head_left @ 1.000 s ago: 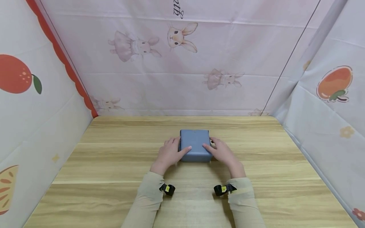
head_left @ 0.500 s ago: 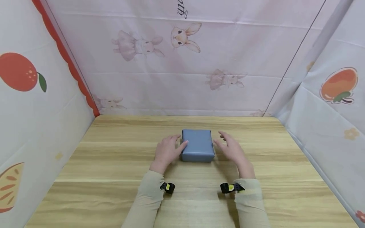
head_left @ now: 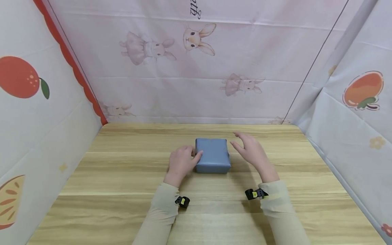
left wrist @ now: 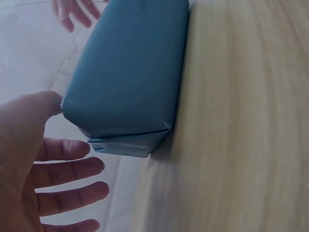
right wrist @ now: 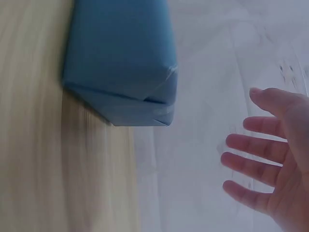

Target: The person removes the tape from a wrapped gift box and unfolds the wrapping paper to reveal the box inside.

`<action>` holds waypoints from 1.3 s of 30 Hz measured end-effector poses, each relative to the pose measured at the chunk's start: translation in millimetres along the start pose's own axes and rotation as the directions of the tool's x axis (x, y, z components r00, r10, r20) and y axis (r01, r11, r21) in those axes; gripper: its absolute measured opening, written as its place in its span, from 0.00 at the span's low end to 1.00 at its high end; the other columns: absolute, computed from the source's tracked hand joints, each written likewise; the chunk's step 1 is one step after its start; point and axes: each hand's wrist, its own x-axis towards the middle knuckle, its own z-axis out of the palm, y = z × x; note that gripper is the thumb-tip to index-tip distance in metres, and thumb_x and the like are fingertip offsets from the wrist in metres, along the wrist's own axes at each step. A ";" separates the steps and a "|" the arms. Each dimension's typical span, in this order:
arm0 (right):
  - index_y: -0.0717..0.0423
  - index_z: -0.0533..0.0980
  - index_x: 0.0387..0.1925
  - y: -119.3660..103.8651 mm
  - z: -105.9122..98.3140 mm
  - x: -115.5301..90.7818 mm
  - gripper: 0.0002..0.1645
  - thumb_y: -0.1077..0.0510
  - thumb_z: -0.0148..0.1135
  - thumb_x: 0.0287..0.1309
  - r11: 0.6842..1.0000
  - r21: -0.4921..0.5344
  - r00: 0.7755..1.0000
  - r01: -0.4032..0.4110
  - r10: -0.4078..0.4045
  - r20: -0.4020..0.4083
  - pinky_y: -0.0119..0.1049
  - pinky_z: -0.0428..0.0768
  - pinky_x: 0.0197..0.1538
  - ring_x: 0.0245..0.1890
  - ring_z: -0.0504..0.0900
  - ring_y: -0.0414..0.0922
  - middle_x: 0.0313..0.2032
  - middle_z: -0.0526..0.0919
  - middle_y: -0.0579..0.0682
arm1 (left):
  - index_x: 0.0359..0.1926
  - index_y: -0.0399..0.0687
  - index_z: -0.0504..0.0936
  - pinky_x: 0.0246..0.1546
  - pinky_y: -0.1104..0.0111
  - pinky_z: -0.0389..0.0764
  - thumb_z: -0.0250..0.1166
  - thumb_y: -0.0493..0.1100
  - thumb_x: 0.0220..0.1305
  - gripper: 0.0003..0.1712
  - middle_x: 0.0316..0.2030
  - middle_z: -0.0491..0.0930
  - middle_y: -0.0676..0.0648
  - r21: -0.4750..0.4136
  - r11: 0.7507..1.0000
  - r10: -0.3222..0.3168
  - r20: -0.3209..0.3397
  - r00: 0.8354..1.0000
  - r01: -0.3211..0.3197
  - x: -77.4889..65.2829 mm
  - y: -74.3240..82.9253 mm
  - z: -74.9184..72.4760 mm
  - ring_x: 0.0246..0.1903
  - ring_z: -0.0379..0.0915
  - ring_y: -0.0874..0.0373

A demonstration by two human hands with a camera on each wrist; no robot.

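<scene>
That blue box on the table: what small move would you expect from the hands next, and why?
Probably the right hand comes back down onto the blue box. It hovers open beside the box's right edge, touching nothing, while the left hand rests against the left edge with its thumb on top. The box lies flat on the wooden table, so one hand alone would hardly lift it squarely.

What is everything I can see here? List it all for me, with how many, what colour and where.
box: one, blue, wrapped in paper, lying at the middle of the table.
table: one, light wood, filling the lower half of the head view.
cloth walls: three, pale pink and white, printed with rabbits and orange fruit, at the back and both sides of the table.
wrist cameras: two, black with yellow marks, one on each forearm.
sleeves: two, beige, reaching to the wrists.
left hand: one, thumb touching the box's left edge.
right hand: one, fingers spread, lifted clear to the right of the box.
</scene>
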 end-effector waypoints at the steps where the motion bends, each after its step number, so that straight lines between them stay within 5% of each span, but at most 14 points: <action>1: 0.59 0.71 0.63 -0.6 0.2 2.4 0.29 0.47 0.57 0.67 0.999 -0.030 0.999 0.036 -0.036 -0.013 0.56 0.73 0.61 0.60 0.76 0.59 0.59 0.78 0.61 | 0.23 0.54 0.73 0.19 0.69 0.65 0.55 0.67 0.66 0.25 0.20 0.72 0.54 0.000 1.000 -0.001 0.008 1.000 0.001 0.1 0.2 0.1 0.20 0.66 0.60; 4: 0.58 0.75 0.59 -3.8 3.5 10.2 0.26 0.49 0.62 0.64 0.980 -0.119 0.984 0.161 -0.168 -0.054 0.54 0.76 0.59 0.57 0.79 0.58 0.56 0.81 0.59 | 0.22 0.54 0.72 0.18 0.69 0.63 0.56 0.67 0.65 0.26 0.19 0.71 0.53 -0.012 1.000 -0.003 0.034 0.999 0.004 0.2 0.6 -0.3 0.18 0.65 0.60; 7: 0.57 0.78 0.54 -8.2 11.1 19.0 0.23 0.51 0.66 0.60 0.932 -0.209 0.946 0.296 -0.317 -0.074 0.51 0.80 0.54 0.51 0.83 0.56 0.50 0.84 0.58 | 0.22 0.53 0.71 0.17 0.69 0.62 0.55 0.67 0.66 0.27 0.18 0.70 0.53 -0.025 1.000 -0.009 0.053 0.999 0.011 0.4 0.7 -1.1 0.18 0.65 0.59; 11: 0.57 0.80 0.50 -12.6 27.4 29.2 0.20 0.50 0.66 0.60 0.864 -0.279 0.898 0.420 -0.439 -0.008 0.49 0.81 0.51 0.47 0.85 0.53 0.46 0.86 0.55 | 0.22 0.53 0.71 0.17 0.68 0.62 0.55 0.66 0.67 0.26 0.19 0.70 0.52 -0.029 1.000 -0.008 0.069 0.998 0.010 0.8 1.0 -1.8 0.17 0.65 0.59; 16: 0.56 0.81 0.48 -12.4 45.4 35.6 0.18 0.49 0.63 0.63 0.835 -0.313 0.890 0.452 -0.444 0.102 0.48 0.81 0.52 0.47 0.84 0.50 0.45 0.85 0.53 | 0.24 0.53 0.73 0.18 0.69 0.63 0.53 0.66 0.68 0.25 0.19 0.71 0.52 -0.005 1.000 0.024 0.084 0.996 -0.023 1.4 2.4 0.2 0.18 0.65 0.60; 24: 0.55 0.82 0.44 -15.1 51.3 43.1 0.13 0.52 0.63 0.64 0.812 -0.352 0.882 0.466 -0.457 0.114 0.48 0.81 0.50 0.46 0.84 0.49 0.42 0.86 0.51 | 0.28 0.53 0.78 0.22 0.64 0.71 0.52 0.65 0.69 0.25 0.22 0.75 0.52 0.059 0.996 0.059 0.082 0.995 -0.064 0.4 2.7 -0.1 0.23 0.71 0.57; 32: 0.53 0.84 0.39 -12.5 53.8 53.0 0.09 0.53 0.65 0.62 0.727 -0.455 0.842 0.514 -0.529 0.106 0.46 0.81 0.46 0.45 0.84 0.48 0.41 0.87 0.49 | 0.28 0.53 0.78 0.23 0.65 0.70 0.52 0.65 0.69 0.25 0.23 0.74 0.52 0.041 0.997 0.063 0.081 0.995 -0.066 -0.7 2.6 -0.7 0.24 0.70 0.57; 39: 0.50 0.84 0.36 -10.4 54.3 61.3 0.07 0.53 0.65 0.61 0.603 -0.541 0.770 0.586 -0.623 0.139 0.41 0.79 0.46 0.44 0.83 0.45 0.39 0.87 0.45 | 0.24 0.53 0.75 0.20 0.69 0.63 0.54 0.63 0.69 0.24 0.20 0.70 0.53 -0.016 0.998 0.066 0.073 0.995 -0.065 -1.5 1.7 0.8 0.20 0.65 0.59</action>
